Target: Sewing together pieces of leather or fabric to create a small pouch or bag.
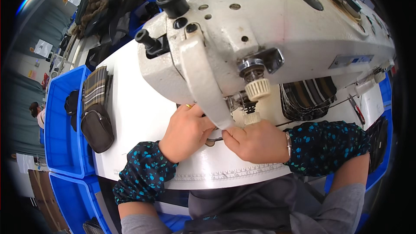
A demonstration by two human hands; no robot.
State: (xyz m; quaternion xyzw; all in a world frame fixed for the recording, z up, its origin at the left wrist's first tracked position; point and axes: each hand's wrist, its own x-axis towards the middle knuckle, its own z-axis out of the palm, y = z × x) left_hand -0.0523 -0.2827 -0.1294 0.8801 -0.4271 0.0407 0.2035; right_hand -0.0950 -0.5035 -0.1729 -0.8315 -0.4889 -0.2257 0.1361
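Note:
A white sewing machine [208, 52] stands over the white table, its head reaching across in front of me. Just left of the needle area my left hand [184, 132] is closed, thumb and fingers pinched together and partly hidden by the machine's pale curved lever. My right hand [260, 143] is closed too, under the ribbed tension knob [257, 88]. Between the hands a narrow dark strip [215, 139] shows, and both seem to grip it; most of it is hidden. A thin dark length also shows behind my right hand, running right.
Striped dark fabric pieces [308, 97] lie stacked under the machine arm, with red-handled snips [357, 112] farther right. At left are a dark zippered pouch [97, 128], folded striped fabric [95, 87] and blue bins [65, 156]. A ruler strip [225, 174] follows the table's near edge.

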